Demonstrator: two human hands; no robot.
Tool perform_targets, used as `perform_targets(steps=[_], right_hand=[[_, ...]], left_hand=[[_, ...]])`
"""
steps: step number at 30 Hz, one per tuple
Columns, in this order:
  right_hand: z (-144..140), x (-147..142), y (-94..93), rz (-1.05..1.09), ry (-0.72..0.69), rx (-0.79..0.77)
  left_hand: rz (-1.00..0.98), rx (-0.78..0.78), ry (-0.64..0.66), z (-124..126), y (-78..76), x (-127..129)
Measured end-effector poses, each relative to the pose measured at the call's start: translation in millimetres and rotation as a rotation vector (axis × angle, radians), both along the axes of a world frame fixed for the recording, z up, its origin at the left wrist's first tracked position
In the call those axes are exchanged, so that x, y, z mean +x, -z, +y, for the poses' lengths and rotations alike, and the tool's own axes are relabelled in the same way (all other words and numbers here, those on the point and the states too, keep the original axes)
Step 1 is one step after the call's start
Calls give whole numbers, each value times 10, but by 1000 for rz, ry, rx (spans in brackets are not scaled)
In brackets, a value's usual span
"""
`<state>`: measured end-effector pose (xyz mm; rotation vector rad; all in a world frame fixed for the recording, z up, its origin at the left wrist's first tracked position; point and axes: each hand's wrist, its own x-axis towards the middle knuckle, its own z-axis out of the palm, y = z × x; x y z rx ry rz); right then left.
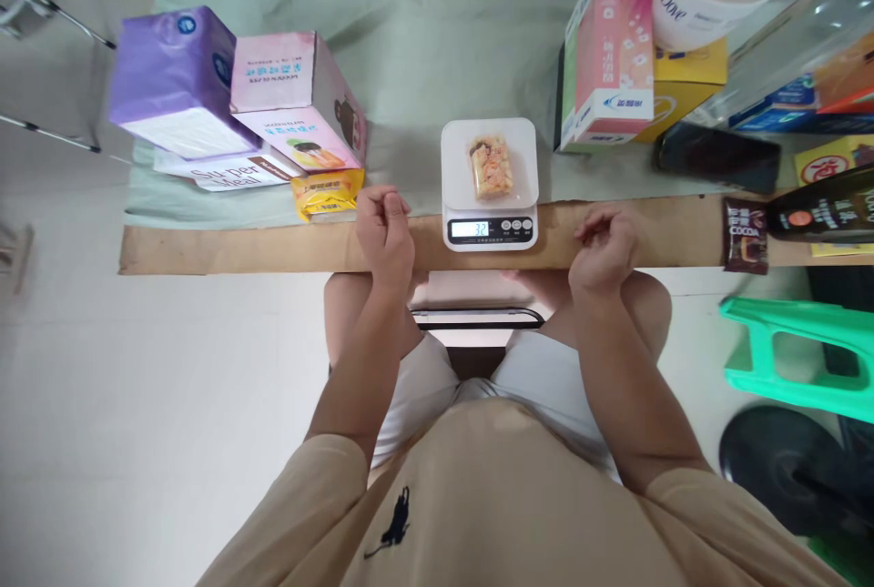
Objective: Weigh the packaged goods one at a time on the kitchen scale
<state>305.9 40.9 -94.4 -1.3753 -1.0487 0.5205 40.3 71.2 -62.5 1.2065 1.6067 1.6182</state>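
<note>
Fingers of both hands curled, holding nothing: left hand (384, 227), right hand (604, 246) on bench (238, 248). Snack (490, 167) on scale (489, 182) at 12 o'clock: looks light, crinkly, crushable; pinch wrapper ends.

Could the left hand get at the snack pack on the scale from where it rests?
Probably yes. The left hand rests curled on the cardboard strip just beside the scale, and nothing stands between it and the snack pack, which lies uncovered on top.

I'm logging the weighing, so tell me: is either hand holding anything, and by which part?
Nothing is held. The left hand and right hand rest loosely curled on the cardboard strip, either side of the scale bearing the snack packet.
</note>
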Motion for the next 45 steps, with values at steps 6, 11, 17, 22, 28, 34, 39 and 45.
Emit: perform_targets(steps=[6,11,17,22,28,34,39,45], right_hand=[[1,-44,-67,69,63,67],[-2,-47,-99,89,34,78],[30,-75,-112,166,48,67],[32,-105,-156,238,47,50],[2,-131,-223,277,58,1],[16,-129,-282,338,54,12],[-15,-157,-382,388,60,-22],[-36,-207,-437,393,85,-49]], left_hand=[[-120,-107,-24,10,-49,47],[-270,-215,72,-42,-111,84],[-71,-90,118,-62,-106,103],[363,5,234,125,-310,297],[632,-375,221,437,-723,899],[751,-424,304,513,-646,948],[694,-344,379,455,-486,384],[772,-209,228,117,-697,-749]])
